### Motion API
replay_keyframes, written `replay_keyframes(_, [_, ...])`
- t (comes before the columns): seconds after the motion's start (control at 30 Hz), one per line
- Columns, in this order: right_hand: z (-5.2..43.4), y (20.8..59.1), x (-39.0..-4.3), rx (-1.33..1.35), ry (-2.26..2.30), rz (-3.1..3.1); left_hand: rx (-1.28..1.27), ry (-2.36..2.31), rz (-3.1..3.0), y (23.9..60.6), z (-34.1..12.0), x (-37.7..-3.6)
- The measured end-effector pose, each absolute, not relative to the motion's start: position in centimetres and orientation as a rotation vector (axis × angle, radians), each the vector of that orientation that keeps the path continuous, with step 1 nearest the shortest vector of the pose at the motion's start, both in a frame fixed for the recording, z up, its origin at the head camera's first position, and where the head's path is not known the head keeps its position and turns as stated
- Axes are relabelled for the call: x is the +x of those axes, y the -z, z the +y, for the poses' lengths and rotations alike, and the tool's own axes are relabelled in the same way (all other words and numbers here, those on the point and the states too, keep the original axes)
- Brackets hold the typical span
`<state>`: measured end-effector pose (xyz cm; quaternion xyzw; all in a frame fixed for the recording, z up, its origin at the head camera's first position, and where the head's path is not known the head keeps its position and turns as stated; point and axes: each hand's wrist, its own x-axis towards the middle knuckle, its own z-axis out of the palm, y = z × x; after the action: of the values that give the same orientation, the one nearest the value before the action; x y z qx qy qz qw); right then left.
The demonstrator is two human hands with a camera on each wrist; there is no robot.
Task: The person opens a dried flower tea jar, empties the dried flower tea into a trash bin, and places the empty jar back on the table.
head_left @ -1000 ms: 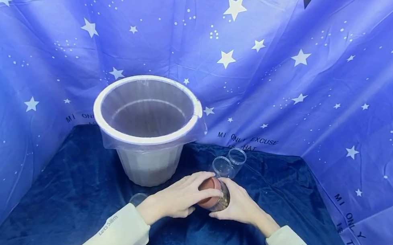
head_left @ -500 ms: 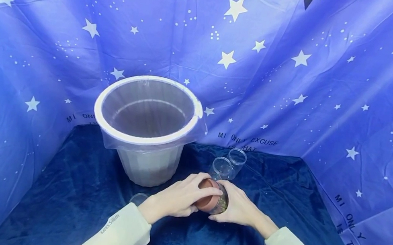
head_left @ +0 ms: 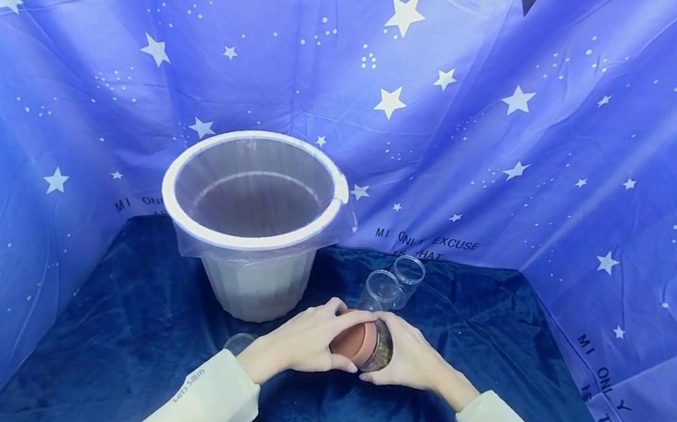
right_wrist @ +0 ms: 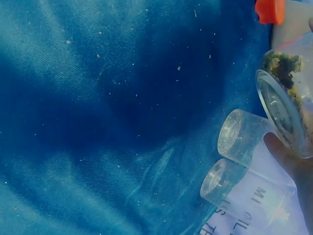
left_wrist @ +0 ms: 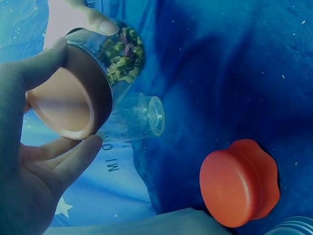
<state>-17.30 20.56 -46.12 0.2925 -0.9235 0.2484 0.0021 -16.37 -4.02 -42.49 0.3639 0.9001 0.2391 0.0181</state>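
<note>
Here, a clear glass jar of dried greenish herbs (head_left: 382, 347) is held tilted above the near middle of the blue-draped bench (head_left: 131, 327). Its brown round lid (head_left: 353, 342) is gripped by the curled fingers of the left hand (head_left: 298, 342), while the jar's body is clasped by the right hand (head_left: 412, 360).

Left hand (head_left: 304, 343) shifted grip round brown lid (head_left: 353, 342) of jar (head_left: 382, 347): thumb now under lid, fingers over top. Jar tipped further on side, lid end swung left. Right hand (head_left: 412, 360) eased slightly.
</note>
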Motion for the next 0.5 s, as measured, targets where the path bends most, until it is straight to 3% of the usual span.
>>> replay_keyframes(0.5, [20.1, 46.1, -17.0, 0.885, -0.764, -2.867, 0.681, -0.946, 2.782, 42.5, -2.9, -16.6])
